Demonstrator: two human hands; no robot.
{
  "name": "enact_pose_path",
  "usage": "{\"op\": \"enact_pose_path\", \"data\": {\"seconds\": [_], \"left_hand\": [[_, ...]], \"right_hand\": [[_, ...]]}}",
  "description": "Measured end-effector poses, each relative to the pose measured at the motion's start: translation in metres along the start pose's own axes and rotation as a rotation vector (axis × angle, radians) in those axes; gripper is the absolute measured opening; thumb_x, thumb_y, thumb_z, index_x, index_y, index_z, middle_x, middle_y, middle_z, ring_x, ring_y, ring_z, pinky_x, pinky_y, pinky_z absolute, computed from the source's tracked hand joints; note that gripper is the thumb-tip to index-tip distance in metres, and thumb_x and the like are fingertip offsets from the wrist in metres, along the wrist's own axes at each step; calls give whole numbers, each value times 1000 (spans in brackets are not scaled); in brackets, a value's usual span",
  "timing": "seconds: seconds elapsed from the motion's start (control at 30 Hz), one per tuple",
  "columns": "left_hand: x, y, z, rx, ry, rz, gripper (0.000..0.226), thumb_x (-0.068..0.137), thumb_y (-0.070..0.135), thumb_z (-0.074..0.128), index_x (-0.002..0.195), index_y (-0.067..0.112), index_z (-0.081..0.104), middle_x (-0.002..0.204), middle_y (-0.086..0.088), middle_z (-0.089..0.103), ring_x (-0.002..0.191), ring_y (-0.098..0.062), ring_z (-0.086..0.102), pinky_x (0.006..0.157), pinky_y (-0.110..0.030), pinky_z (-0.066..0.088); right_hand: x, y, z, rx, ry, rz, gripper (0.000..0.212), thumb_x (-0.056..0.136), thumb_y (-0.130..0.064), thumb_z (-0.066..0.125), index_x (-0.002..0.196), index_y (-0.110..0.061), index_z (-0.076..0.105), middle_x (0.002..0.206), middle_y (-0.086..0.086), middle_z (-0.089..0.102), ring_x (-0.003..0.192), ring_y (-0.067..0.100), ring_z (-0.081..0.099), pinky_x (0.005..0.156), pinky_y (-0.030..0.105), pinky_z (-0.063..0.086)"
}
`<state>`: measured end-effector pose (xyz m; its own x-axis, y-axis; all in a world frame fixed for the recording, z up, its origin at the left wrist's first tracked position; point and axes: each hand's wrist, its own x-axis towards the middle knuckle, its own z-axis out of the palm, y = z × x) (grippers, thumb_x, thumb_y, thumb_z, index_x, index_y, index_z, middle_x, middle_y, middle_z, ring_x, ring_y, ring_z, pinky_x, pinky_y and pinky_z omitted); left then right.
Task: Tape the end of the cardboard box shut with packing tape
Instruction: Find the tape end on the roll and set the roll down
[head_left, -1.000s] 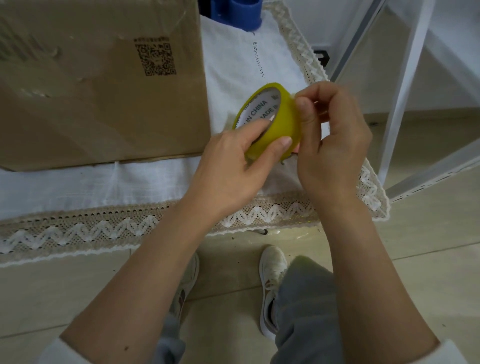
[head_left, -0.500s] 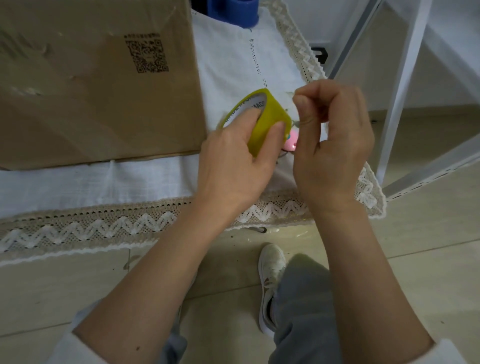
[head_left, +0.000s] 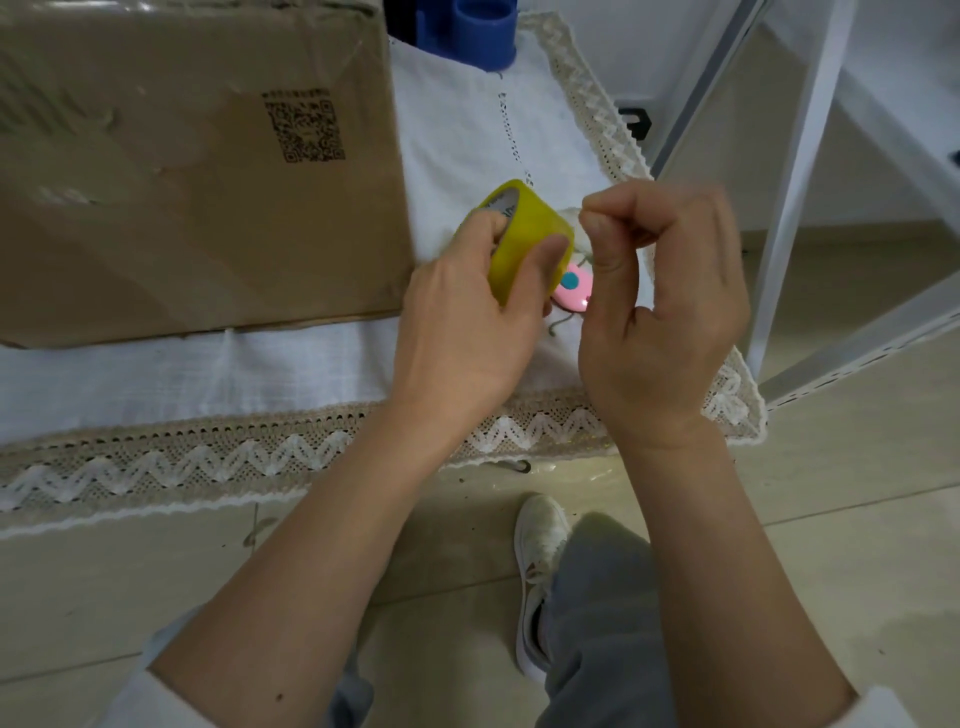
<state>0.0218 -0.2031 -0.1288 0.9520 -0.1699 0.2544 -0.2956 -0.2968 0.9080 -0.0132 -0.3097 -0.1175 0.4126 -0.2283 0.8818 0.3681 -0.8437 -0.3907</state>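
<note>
- Seen from the head view: gripping of the roll of packing tape (head_left: 524, 234) is done by the left hand (head_left: 467, 332), with the thumb and fingers curled round its yellow outer band and one finger hooked at the core.
- Just to the roll's 3 o'clock, the right hand (head_left: 665, 312) is held with its fingers curled in and the thumb pressed against the forefinger; a pale wisp is seen at the fingertips, but whether a tape end is pinched there cannot be told.
- The cardboard box (head_left: 197, 171) is laid on the white tablecloth (head_left: 311, 369) at 10 o'clock from the hands, apart from them, with a printed square code on its upper face.
- A small pink object (head_left: 574, 288) with a blue dot is seen on the cloth between the two hands, partly hidden by them.
- A blue container (head_left: 485, 31) is stood at 12 o'clock beyond the box corner.
- A white metal frame (head_left: 795, 171) is seen at 2 o'clock, and a white shoe (head_left: 537, 571) on the tiled floor at 6 o'clock.
</note>
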Motion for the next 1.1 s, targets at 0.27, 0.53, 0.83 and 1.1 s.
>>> {"op": "enact_pose_path", "data": {"seconds": [0.27,0.53,0.83,1.1], "left_hand": [[-5,13,-5,-29,75,187,65,95,15,65,151,18,31,130,0,50,106,-4,59,88,-16,49],[-2,19,-7,-185,68,272,44,94,2,64,135,8,50,101,5,71,104,-3,66,96,-14,47],[5,26,-12,-348,236,218,19,95,8,67,111,18,62,88,5,75,91,-6,73,84,-22,54],[4,25,-15,-377,215,117,23,93,13,70,112,23,61,89,5,78,88,-15,75,84,-34,60]], "right_hand": [[9,1,1,24,-42,43,12,96,-1,57,92,6,66,92,-2,56,81,16,56,75,29,49],[17,2,3,70,-69,71,8,95,0,61,94,4,68,91,1,60,85,12,56,78,25,49],[20,-9,-5,369,-223,529,46,98,-24,58,140,-8,43,108,5,70,108,13,65,102,43,49],[18,-4,-6,455,-223,563,34,89,-6,71,109,-11,44,78,-2,70,82,16,71,88,33,55]]}}
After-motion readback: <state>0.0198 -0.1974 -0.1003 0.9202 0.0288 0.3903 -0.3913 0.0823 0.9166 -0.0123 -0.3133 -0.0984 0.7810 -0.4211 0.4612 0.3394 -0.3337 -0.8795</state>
